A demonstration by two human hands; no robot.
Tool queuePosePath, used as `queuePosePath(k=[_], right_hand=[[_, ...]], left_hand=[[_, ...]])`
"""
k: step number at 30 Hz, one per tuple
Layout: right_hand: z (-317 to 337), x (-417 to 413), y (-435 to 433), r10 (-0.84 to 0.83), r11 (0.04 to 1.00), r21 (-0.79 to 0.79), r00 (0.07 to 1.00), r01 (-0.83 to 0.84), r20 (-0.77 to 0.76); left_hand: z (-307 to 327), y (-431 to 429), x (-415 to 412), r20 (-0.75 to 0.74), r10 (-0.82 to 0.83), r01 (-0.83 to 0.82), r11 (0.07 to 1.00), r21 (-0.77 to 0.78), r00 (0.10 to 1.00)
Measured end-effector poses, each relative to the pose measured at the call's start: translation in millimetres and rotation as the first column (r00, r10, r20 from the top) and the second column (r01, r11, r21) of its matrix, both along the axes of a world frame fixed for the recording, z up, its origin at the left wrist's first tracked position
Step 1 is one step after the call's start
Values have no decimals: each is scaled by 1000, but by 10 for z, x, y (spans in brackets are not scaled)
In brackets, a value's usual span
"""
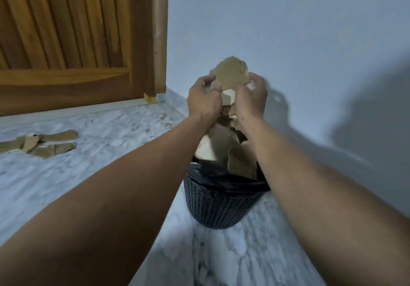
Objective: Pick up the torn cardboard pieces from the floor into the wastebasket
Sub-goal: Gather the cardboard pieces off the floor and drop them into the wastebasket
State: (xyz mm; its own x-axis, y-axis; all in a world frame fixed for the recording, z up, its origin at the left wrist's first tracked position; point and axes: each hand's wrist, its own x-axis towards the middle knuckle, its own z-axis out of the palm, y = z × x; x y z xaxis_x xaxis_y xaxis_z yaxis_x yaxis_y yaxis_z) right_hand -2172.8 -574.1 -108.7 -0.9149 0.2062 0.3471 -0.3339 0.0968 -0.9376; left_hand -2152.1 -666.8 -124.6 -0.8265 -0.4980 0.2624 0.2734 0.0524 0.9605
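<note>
Both hands are up over the wastebasket [218, 205], pressed in from either side on a bundle of torn cardboard [230, 75]. The left hand [205, 101] has its fingers curled tight around the left edge of the bundle, and the right hand [251, 99] is clamped on the right edge, so the stack is squeezed between the two palms with a big brown piece sticking up above the fingers. The wastebasket is a dark mesh one lined with a black bag [213, 174], sitting on the marble-look floor [93, 174] right up near the pale blue wall [288, 30]. It's already stuffed: more cardboard pieces [224, 150] poke out above its rim, directly under the held bundle, and the lower end of the bundle looks like it's touching that pile, though the wrists hide the exact spot. Well off to the left, near the left edge of the floor, a small loose pile of torn pieces [42, 144] is still lying flat, just in front of the wooden door [73, 41]. Both forearms are bare and stretch in from the bottom of the view, and the arms throw a dark shadow on the wall to the right.
</note>
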Motion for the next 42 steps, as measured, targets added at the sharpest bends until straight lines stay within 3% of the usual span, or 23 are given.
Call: queuePosePath(k=[5,8,11,14,16,17,19,20,23,27,29,32,42], right_hand=[[-144,-148,575,18,891,446,988,-85,153],[-117,-193,747,120,760,585,945,-285,304],[-83,-165,850,169,513,752,908,-414,384],[-211,-183,1118,75,418,817,911,-398,406],[-408,-178,1312,-38,409,844,918,-346,395],[-525,-178,1372,-101,409,845,903,-344,417],[-675,-112,1391,-231,432,826,840,-363,490],[-717,-104,1364,-257,460,815,825,-354,503],[-769,-140,1257,-229,593,736,808,-327,543],[-854,-312,792,-71,787,526,800,-322,596],[-931,-431,451,54,826,420,794,-377,606],[-859,-352,-194,201,824,337,791,-455,577],[-1028,-71,-1970,453,792,157,740,-590,497]], left_hand=[[-316,-2,5,250,-149,182,977,-114,957],[-451,-130,66,303,-55,149,943,-297,951],[-576,-247,141,375,81,151,821,-550,924],[-755,-316,179,421,246,168,659,-733,873],[-849,-362,220,424,297,164,621,-766,856],[-884,-398,235,450,250,173,683,-709,857],[-917,-431,293,517,88,184,873,-452,852],[-933,-451,311,522,34,173,923,-343,852],[-932,-569,369,511,6,139,959,-245,860],[-889,-1009,501,497,80,33,976,-215,864],[-821,-1299,614,497,149,-42,975,-220,855],[-704,-1799,815,503,242,-159,966,-203,829],[-667,-3073,1619,517,487,-450,869,-205,704]])
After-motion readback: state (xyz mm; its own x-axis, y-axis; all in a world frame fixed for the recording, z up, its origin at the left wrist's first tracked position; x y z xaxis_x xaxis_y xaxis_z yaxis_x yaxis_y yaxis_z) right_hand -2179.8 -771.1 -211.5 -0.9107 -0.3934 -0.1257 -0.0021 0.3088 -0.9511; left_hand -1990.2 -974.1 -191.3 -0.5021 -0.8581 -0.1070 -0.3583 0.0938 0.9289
